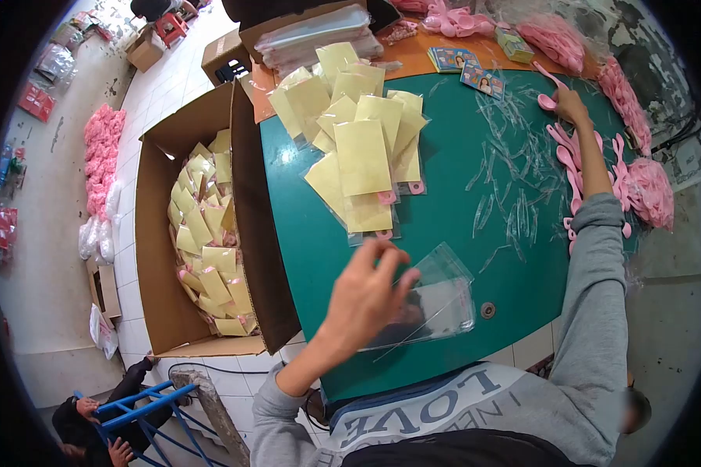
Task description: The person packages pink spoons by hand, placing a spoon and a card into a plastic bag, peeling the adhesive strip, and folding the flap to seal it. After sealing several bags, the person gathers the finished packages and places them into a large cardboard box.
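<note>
the green tabletop (444,233) is the biggest thing here, and it is crowded. the big cardboard box (257,233) stands just beside its left edge, full of yellow packs. the box is open at the top, so a bump from a knee could tip packs onto the floor.

the pile of yellow packs (362,156) on the tabletop leans toward the box side. it looks loose, and a brush from a sleeve could make it slide off.

the clear bags (444,300) lie near the front edge. the left hand (366,292) is over them with its fingers bunched close. i cannot tell if they pinch a bag. the bags look slippery, so two could lift at once, or the stack could slip off the edge.

thin clear strips (514,187) lie all over the middle and could stick to a sleeve.

far off, the right hand (572,105) has its fingers closed on a pink piece (547,100). the reach is long, so the arm could knock the loose pink pieces (568,152) beside it.
</note>
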Demonstrator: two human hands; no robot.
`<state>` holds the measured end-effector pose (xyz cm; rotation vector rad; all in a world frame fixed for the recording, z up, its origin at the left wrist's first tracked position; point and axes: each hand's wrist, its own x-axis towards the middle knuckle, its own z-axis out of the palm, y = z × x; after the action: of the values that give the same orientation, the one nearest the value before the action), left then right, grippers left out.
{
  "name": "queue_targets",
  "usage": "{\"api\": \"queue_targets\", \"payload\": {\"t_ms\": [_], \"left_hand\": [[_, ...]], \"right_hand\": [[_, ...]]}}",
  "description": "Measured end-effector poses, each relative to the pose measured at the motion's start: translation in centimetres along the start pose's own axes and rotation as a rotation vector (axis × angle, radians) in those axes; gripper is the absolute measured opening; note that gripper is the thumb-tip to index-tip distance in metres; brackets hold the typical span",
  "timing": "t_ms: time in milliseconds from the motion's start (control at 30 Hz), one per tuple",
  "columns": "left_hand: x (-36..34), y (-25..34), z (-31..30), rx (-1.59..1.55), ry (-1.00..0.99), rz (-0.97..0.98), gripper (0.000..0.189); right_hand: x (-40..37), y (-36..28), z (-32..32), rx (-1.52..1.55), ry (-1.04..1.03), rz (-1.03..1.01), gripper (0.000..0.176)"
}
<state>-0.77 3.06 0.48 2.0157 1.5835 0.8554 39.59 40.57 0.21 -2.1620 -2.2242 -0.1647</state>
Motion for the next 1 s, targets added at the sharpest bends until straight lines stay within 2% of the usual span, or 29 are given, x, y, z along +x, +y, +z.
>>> {"api": "queue_targets", "payload": {"t_ms": [33,67,133,200,300,333,367,400,500,533,567,633,767,833,867,1000], "left_hand": [[-0.3,0.5,0.9,0.004,-0.041,0.004,0.034],[-0.4,0.8,1.6,0.008,-0.081,0.006,0.035],[0.1,0.7,2.9,0.032,-0.039,0.069,0.037],[0.5,0.6,3.4,-0.01,-0.015,0.116,0.046],[0.5,0.1,3.2,-0.273,-0.124,-0.003,0.038],[0.4,0.0,3.0,-0.27,-0.126,0.015,0.034],[0.2,-0.1,2.6,-0.268,-0.128,0.03,0.03],[0.0,-0.2,2.2,-0.266,-0.131,0.043,0.026],[-0.4,0.0,0.9,-0.268,-0.133,-0.001,0.016],[-0.6,-0.2,0.7,-0.445,-0.183,-0.056,0.014],[-0.9,-0.3,0.4,-0.588,-0.227,-0.154,0.013],[-1.5,-0.5,-0.2,-0.869,-0.313,-0.352,0.013],[-2.4,-0.1,-1.2,-1.03,-0.315,-0.382,0.014],[-2.9,0.1,-1.1,-1.006,-0.312,-0.382,0.014],[-3.0,0.2,-1.0,-0.996,-0.308,-0.382,0.014],[-3.3,0.7,-1.0,-0.985,-0.34,-0.398,0.018]], "right_hand": [[-0.2,-0.1,-0.2,-0.001,-0.068,0.031,0.022],[-0.6,-0.3,-0.2,0.005,-0.008,0.046,0.022],[-2.4,-1.3,-0.5,0.018,0.115,0.078,0.022],[-3.5,-1.5,-1.2,-0.048,0.217,0.022,0.02],[-4.6,-0.8,-2.3,-0.077,0.436,-0.152,0.018],[-5.1,-0.8,-3.1,-0.076,0.523,-0.226,0.018],[-5.9,-0.8,-3.5,0.113,0.479,-0.239,0.018],[-8.7,-3.4,-5.4,0.302,0.431,-0.251,0.018],[-16.7,-8.0,-7.8,0.543,0.264,-0.477,0.018],[-20.3,-9.9,-9.1,0.636,0.061,-0.496,0.033],[-23.2,-11.5,-9.6,0.616,0.111,-0.645,0.036],[-28.5,-14.2,-12.3,0.899,-0.283,-0.479,0.037],[-32.8,-16.9,-10.7,1.197,-0.156,-0.279,0.031],[-33.9,-17.8,-10.1,1.393,-0.128,-0.14,0.027],[-34.2,-18.1,-10.1,1.408,-0.119,-0.139,0.025],[-35.2,-19.2,-10.3,1.502,-0.043,-0.186,0.035]]}}
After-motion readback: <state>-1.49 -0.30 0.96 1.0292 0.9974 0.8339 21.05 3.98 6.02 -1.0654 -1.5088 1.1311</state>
